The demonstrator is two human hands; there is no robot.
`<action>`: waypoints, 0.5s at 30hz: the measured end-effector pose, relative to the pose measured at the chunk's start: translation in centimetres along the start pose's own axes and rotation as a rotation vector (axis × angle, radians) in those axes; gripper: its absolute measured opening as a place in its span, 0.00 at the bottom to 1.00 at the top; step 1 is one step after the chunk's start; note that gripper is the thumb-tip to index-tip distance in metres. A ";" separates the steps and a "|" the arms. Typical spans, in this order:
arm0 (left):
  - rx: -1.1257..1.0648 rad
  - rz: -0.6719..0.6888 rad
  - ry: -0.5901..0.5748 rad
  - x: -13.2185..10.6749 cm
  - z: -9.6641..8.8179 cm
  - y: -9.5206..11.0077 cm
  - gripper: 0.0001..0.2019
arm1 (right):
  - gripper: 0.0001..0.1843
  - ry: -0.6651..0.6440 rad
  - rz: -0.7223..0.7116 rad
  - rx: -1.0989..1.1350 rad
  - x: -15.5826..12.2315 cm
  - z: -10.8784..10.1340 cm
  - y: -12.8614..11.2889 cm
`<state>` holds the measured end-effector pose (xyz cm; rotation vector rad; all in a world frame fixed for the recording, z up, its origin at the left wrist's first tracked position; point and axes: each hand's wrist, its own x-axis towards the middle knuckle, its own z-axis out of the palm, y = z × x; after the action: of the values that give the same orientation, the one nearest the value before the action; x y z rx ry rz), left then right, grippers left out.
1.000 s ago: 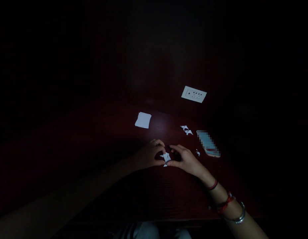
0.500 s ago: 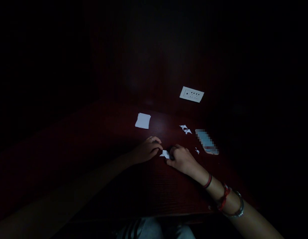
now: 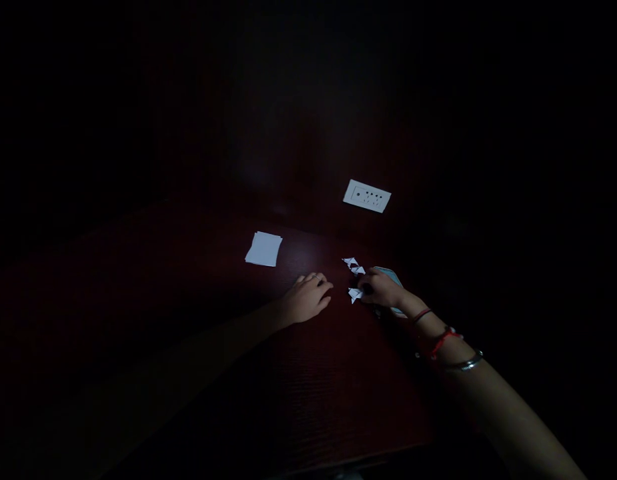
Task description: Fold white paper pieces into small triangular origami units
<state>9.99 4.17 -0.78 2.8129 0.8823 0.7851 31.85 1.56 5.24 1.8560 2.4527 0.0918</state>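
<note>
Between the fingers of my right hand [image 3: 382,289] is a small folded white paper piece [image 3: 355,294], low over the dark red table [image 3: 333,373]. My right hand is closed on its right side, and part of the paper is hidden behind the fingers. Just beyond it lie more folded white paper pieces [image 3: 354,266]. My left hand [image 3: 308,297] rests on the tabletop to the left, its fingers apart and bent a little, holding nothing.
A stack of white paper sheets [image 3: 264,249] lies at the back left. A phone [image 3: 390,274] is partly covered by my right hand. On the wall behind is a white power socket [image 3: 367,196]. The surroundings are very dark.
My right hand has carried the folded paper to the right, away from my left hand and close to the other folded pieces. My left hand has let go, and the view has turned slightly.
</note>
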 end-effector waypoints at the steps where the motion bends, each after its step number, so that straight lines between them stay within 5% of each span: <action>1: 0.002 0.006 -0.008 1.1 0.5 0.1 0.13 | 0.15 0.005 0.005 -0.009 0.3 0.1 0.7; 7: 0.004 -0.014 -0.028 5.6 2.9 -0.4 0.14 | 0.16 0.019 -0.007 -0.031 1.4 0.3 3.3; 15: -0.018 -0.022 -0.051 7.9 4.4 -1.1 0.15 | 0.16 0.011 0.055 -0.037 2.6 1.1 5.9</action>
<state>17.21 9.73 -1.32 2.7888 0.8926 0.7120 36.90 5.63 4.60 1.9127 2.3904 0.1495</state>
